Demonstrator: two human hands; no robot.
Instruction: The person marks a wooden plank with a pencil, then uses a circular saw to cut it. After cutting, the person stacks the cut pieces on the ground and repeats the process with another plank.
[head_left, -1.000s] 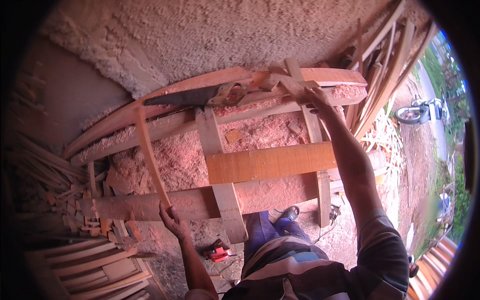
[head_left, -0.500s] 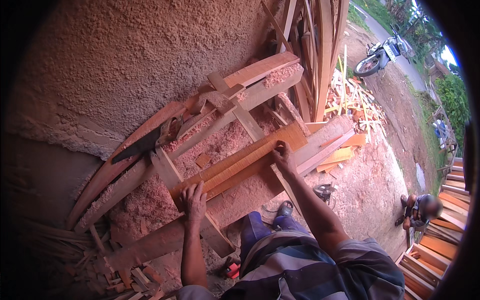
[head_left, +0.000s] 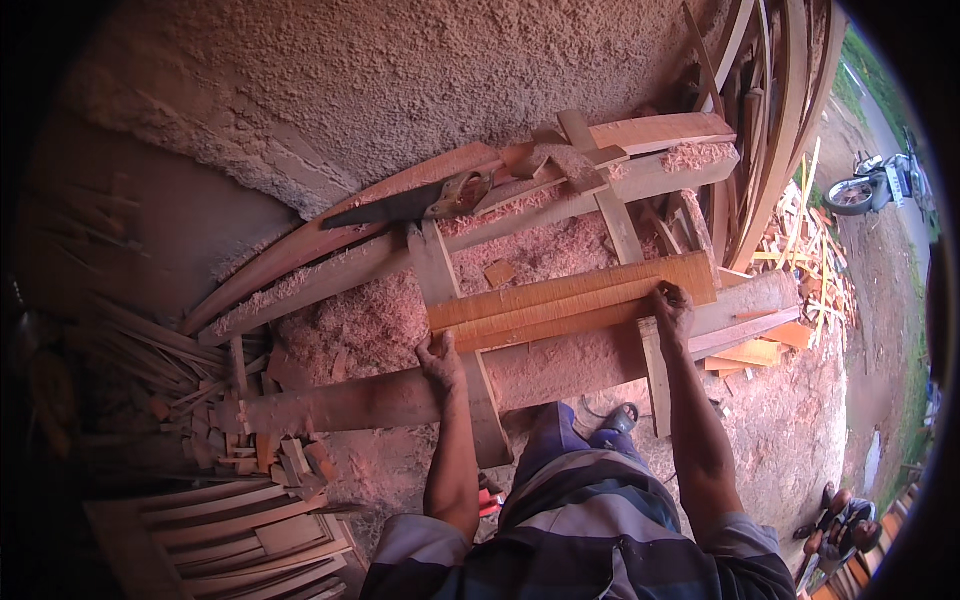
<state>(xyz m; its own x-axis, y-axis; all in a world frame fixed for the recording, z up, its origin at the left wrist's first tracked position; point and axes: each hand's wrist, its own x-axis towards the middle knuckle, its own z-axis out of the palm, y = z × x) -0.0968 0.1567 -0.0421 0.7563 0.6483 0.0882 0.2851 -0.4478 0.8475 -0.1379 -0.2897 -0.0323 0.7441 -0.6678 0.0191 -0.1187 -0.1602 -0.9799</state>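
Observation:
A long orange-brown wooden board (head_left: 570, 300) with a lengthwise step or seam lies across the wooden workbench frame in front of me. My left hand (head_left: 442, 362) is closed on its near left corner, the thumb pointing up by the end. Near the right end, my right hand (head_left: 675, 305) grips the board's near edge with curled fingers. Below the board runs the bench's thick near beam (head_left: 560, 375), dusted with shavings. A handsaw (head_left: 400, 207) with a wooden handle rests on the far beams, beyond the board.
Pink shavings (head_left: 350, 320) heap between the beams. A rough wall (head_left: 430, 80) stands behind. Tall planks (head_left: 785, 120) lean at the far right, above scrap wood (head_left: 825, 270). Wooden slats (head_left: 230, 540) lie lower left. Another person (head_left: 840, 530) sits lower right; a motorcycle (head_left: 880, 188) stands beyond.
My view has swung, so the bench sits farther right in it. The board's tilt has changed, and my left hand has gone from lying over its left end to clasping the near corner.

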